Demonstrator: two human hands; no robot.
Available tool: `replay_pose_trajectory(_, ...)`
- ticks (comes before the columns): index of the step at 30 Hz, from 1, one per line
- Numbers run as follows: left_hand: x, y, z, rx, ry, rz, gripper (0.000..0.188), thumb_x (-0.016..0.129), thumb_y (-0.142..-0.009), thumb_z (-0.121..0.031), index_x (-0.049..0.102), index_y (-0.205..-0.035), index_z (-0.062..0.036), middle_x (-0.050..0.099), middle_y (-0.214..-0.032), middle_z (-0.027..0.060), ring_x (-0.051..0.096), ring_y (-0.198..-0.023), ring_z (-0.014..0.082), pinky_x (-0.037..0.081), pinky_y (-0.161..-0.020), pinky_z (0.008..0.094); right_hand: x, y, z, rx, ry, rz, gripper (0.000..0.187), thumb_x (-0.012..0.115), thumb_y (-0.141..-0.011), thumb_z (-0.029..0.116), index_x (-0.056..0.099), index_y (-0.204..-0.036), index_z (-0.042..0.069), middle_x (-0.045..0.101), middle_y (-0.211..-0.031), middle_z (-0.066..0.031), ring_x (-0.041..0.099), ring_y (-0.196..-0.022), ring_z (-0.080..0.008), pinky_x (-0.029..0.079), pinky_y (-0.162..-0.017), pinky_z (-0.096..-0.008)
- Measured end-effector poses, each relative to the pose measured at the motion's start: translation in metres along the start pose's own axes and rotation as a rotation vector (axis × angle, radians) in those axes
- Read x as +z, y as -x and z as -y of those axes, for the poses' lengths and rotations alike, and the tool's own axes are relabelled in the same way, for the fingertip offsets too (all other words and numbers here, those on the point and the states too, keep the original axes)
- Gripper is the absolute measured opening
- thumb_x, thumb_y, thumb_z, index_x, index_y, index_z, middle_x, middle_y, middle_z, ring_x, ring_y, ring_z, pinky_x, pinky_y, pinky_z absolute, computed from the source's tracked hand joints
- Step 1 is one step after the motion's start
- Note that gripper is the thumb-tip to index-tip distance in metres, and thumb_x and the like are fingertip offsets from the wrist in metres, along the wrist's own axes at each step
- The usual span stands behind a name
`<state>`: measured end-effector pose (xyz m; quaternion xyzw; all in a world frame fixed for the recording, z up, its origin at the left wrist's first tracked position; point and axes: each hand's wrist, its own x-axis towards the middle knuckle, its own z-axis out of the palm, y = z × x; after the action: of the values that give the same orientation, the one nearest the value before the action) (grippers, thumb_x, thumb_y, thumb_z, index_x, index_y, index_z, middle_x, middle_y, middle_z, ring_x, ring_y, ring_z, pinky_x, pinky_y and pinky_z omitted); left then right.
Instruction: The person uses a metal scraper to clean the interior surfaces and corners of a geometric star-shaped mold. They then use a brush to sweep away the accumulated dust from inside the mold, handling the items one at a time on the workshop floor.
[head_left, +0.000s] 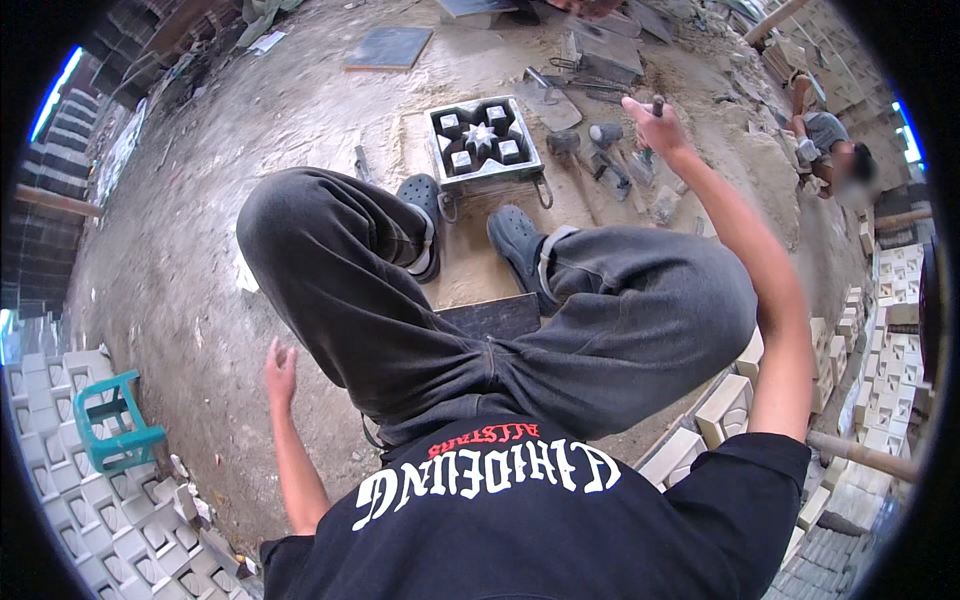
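Note:
My right hand [657,130] is raised past my right knee, closed round a dark-handled tool [657,106]. The handle's end sticks out above the fist; the tool's lower part is mostly hidden. Low beside my left thigh hangs my left hand [281,372], empty, its fingers loosely stretched. In front of my feet a square metal mould [437,150] lies on the ground, with a star and four raised blocks in its frame. A wire handle [545,193] juts from its near side. Between the mould and my right hand lie two mallets [563,142] [606,133] and a hammer [612,175].
A flat trowel [556,108] lies beyond the mallets. Farther off is a grey board [390,48]. A teal stool [120,422] stands at left by stacked pale blocks [150,530]. More blocks [725,408] line my right side. Another person [828,135] crouches at far right.

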<state>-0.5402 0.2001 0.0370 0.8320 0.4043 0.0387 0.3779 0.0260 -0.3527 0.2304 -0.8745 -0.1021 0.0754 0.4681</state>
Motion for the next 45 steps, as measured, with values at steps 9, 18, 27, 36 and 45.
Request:
replay_pose_trajectory(9, 0.045, 0.057, -0.007, -0.185, 0.319, -0.078, 0.061, 0.060, -0.096, -0.016, 0.032, -0.147, 0.0038, 0.055, -0.133, 0.0236, 0.058, -0.119, 0.0260, 0.045, -0.102, 0.0355, -0.041, 0.024, -0.099, 0.130, -0.204, -0.063, 0.042, 0.067, -0.092, 0.032, 0.048, -0.059, 0.015, 0.041, -0.049, 0.0059, 0.036, -0.039, -0.0081, 0.031, -0.042, -0.0282)
replay_pose_trajectory(18, 0.047, 0.024, -0.036, -0.065, 0.110, 0.036, 0.059, 0.064, -0.092, -0.019, 0.040, -0.142, 0.0024, 0.058, -0.130, 0.0208, 0.059, -0.118, 0.0242, 0.046, -0.097, 0.0336, -0.012, 0.107, -0.151, 0.317, 0.137, -0.677, 0.047, 0.070, -0.088, 0.042, 0.059, -0.061, 0.005, 0.051, -0.052, -0.0004, 0.048, -0.051, -0.0133, 0.038, -0.052, -0.0341)
replay_pose_trajectory(27, 0.088, -0.094, -0.113, -0.138, -0.089, 0.108, 0.043, 0.064, -0.091, -0.028, 0.058, -0.121, 0.0012, 0.066, -0.113, 0.0185, 0.064, -0.104, 0.0238, 0.049, -0.090, 0.0350, 0.070, 0.084, -0.201, 0.153, 0.106, -0.645, 0.048, 0.068, -0.090, 0.041, 0.060, -0.063, 0.002, 0.053, -0.051, -0.0057, 0.047, -0.050, -0.0158, 0.038, -0.054, -0.0370)
replay_pose_trajectory(36, 0.254, -0.291, -0.213, 0.113, -0.069, 0.172, 0.034, 0.066, -0.086, -0.032, 0.067, -0.093, 0.0008, 0.069, -0.090, 0.0192, 0.068, -0.088, 0.0317, 0.052, -0.079, 0.0397, 0.123, -0.006, -0.226, 0.089, 0.573, -0.050, 0.050, 0.061, -0.093, 0.037, 0.055, -0.064, -0.003, 0.050, -0.060, -0.0254, 0.054, -0.056, -0.0402, 0.038, -0.058, -0.0481)
replay_pose_trajectory(45, 0.267, -0.358, -0.234, 0.141, -0.645, 0.184, 0.043, 0.062, -0.088, -0.040, 0.064, -0.090, 0.0020, 0.066, -0.093, 0.0246, 0.065, -0.089, 0.0419, 0.052, -0.080, 0.0496, 0.171, -0.027, -0.253, 0.273, 0.787, 0.244, 0.030, 0.067, -0.083, 0.023, 0.061, -0.102, 0.000, 0.063, -0.103, -0.0248, 0.058, -0.100, -0.0435, 0.046, -0.084, -0.0516)
